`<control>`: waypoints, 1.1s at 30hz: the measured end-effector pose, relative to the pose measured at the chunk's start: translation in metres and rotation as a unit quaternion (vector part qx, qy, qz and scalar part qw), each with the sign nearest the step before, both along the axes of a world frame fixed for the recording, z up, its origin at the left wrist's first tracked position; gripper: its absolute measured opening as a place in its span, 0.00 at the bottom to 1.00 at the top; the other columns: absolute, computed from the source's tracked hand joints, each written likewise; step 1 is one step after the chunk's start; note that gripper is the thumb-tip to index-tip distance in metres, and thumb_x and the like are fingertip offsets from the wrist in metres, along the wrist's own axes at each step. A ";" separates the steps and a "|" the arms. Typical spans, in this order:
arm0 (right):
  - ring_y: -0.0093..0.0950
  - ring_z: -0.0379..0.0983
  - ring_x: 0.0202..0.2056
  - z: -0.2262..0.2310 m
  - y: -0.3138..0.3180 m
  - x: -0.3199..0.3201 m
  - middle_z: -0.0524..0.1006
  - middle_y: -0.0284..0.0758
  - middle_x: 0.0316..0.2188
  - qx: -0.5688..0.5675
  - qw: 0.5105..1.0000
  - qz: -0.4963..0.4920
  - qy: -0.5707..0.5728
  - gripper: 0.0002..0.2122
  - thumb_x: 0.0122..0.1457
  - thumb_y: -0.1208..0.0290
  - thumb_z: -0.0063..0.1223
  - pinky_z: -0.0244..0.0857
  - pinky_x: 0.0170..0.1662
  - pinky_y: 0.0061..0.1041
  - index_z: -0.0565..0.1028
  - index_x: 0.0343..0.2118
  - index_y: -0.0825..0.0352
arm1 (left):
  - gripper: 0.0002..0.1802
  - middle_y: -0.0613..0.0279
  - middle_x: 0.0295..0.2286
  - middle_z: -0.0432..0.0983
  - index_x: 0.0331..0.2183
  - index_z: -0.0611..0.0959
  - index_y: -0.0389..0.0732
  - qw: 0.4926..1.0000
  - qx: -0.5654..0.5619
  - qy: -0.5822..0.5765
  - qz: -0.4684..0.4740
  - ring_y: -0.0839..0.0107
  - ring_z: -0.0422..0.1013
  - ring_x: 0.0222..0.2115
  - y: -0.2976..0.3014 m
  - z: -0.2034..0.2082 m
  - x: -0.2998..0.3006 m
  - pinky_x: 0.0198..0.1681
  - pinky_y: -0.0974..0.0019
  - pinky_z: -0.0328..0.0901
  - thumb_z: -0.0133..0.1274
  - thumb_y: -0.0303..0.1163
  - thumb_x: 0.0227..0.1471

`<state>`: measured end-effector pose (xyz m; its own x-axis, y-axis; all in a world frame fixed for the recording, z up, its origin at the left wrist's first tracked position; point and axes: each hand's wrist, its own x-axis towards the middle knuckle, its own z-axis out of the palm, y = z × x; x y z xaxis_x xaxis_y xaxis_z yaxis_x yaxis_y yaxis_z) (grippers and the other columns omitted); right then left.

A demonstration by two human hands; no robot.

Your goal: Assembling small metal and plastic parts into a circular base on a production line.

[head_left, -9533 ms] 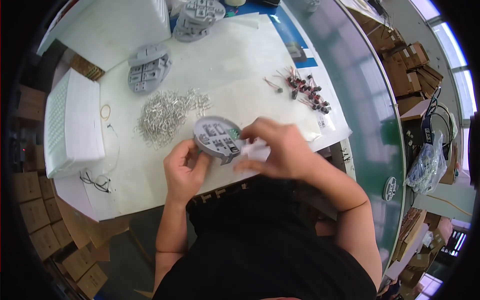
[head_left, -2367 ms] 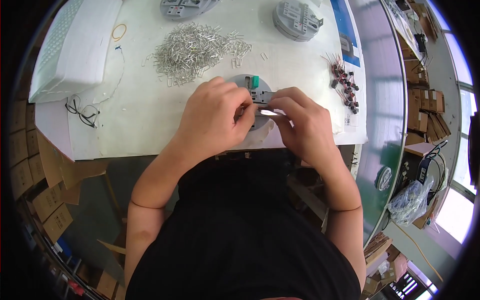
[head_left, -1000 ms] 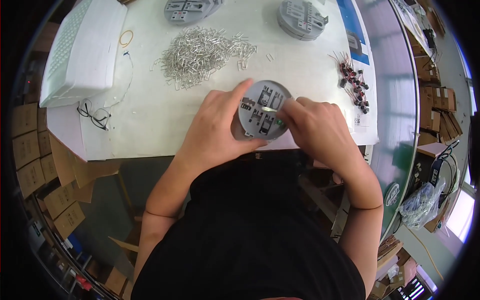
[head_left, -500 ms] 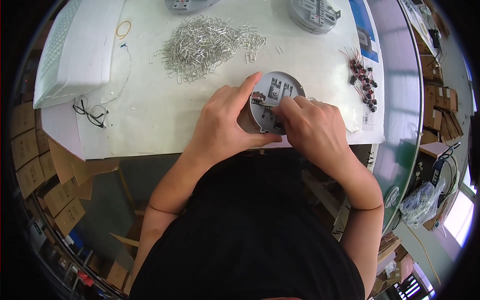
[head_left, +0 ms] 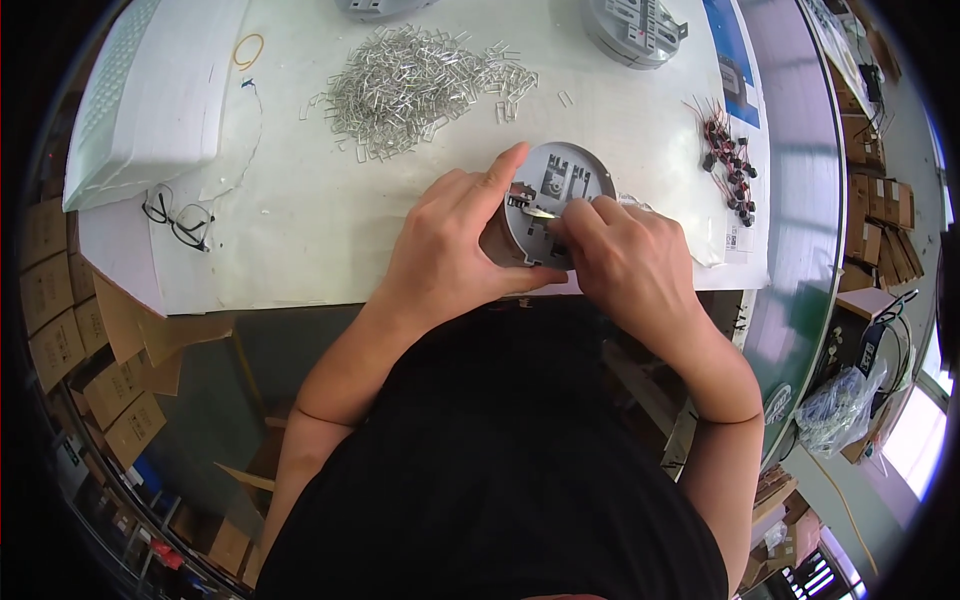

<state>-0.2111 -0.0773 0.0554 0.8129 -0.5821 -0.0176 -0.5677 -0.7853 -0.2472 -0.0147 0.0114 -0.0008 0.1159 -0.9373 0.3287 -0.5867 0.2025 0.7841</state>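
A round grey plastic housing (head_left: 590, 180) with slots and small fittings inside is tilted up near the table's front edge. My left hand (head_left: 445, 235) grips it from the left, thumb along the upper rim and fingers under the lower side. Over the housing's right part, my right hand (head_left: 625, 245) is closed in a pinch. A thin, shiny metal piece (head_left: 541, 213) sticks out from its fingertips into the housing; its kind and far side are hidden by my fingers.
Beyond my hands lies a heap of U-shaped metal pieces (head_left: 400, 90). Similar grey housings (head_left: 640, 30) stand at the far side. Small black parts with red wires (head_left: 735, 170) lie at the right. At the left are eyeglasses (head_left: 180, 220) and a white foam box (head_left: 150, 110).
The metal piece at my right fingertips has turned slightly and shows brighter. Both hands stay around the housing, and the whole view has shifted a little.
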 end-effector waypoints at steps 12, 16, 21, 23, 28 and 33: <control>0.40 0.77 0.25 -0.004 0.001 0.002 0.76 0.36 0.24 -0.004 1.000 -0.008 -0.010 0.06 0.59 0.73 0.62 0.71 0.27 0.40 0.73 0.32 0.62 | 0.63 0.54 0.40 0.84 0.65 0.75 0.35 1.000 -0.013 -0.005 -0.003 0.60 0.77 0.37 0.000 -0.003 -0.001 0.44 0.58 0.74 0.85 0.44 0.27; 0.40 0.78 0.25 -0.003 0.000 0.004 0.76 0.36 0.24 -0.014 1.000 0.007 -0.004 0.06 0.59 0.74 0.61 0.71 0.27 0.41 0.74 0.33 0.62 | 0.63 0.54 0.39 0.84 0.65 0.75 0.35 1.000 -0.005 -0.007 -0.004 0.60 0.77 0.37 0.000 -0.004 -0.001 0.44 0.58 0.74 0.85 0.43 0.27; 0.41 0.78 0.25 0.013 0.002 0.012 0.77 0.36 0.24 -0.093 0.988 0.047 0.115 0.05 0.59 0.74 0.61 0.70 0.27 0.41 0.74 0.33 0.62 | 0.63 0.54 0.35 0.81 0.67 0.72 0.34 0.999 -0.025 -0.022 -0.008 0.55 0.77 0.35 -0.002 -0.008 -0.002 0.42 0.54 0.73 0.82 0.48 0.31; 0.41 0.78 0.25 0.006 -0.008 0.007 0.77 0.36 0.24 -0.032 0.997 0.052 0.053 0.05 0.58 0.75 0.61 0.70 0.27 0.42 0.74 0.34 0.62 | 0.63 0.54 0.35 0.80 0.67 0.72 0.35 0.999 -0.030 -0.015 -0.008 0.55 0.77 0.35 -0.001 -0.009 -0.002 0.42 0.54 0.73 0.82 0.47 0.31; 0.36 0.79 0.22 -0.005 -0.011 0.001 0.77 0.34 0.23 -0.035 0.998 0.059 -0.006 0.06 0.54 0.74 0.61 0.71 0.23 0.38 0.76 0.34 0.62 | 0.62 0.53 0.33 0.80 0.67 0.72 0.35 0.999 -0.032 -0.002 -0.008 0.55 0.76 0.34 0.000 -0.008 -0.002 0.41 0.54 0.73 0.82 0.46 0.32; 0.41 0.78 0.24 -0.004 -0.007 0.002 0.77 0.35 0.24 0.000 0.999 0.038 -0.006 0.06 0.57 0.77 0.60 0.70 0.27 0.42 0.75 0.36 0.61 | 0.62 0.56 0.35 0.83 0.65 0.75 0.36 1.000 -0.003 0.007 0.003 0.60 0.77 0.36 0.002 -0.006 -0.002 0.43 0.58 0.74 0.85 0.39 0.27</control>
<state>-0.2096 -0.0846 0.0516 0.8552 -0.5183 -0.0072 -0.5029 -0.8262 -0.2539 -0.0172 0.0135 -0.0067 0.1257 -0.9346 0.3326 -0.5764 0.2040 0.7913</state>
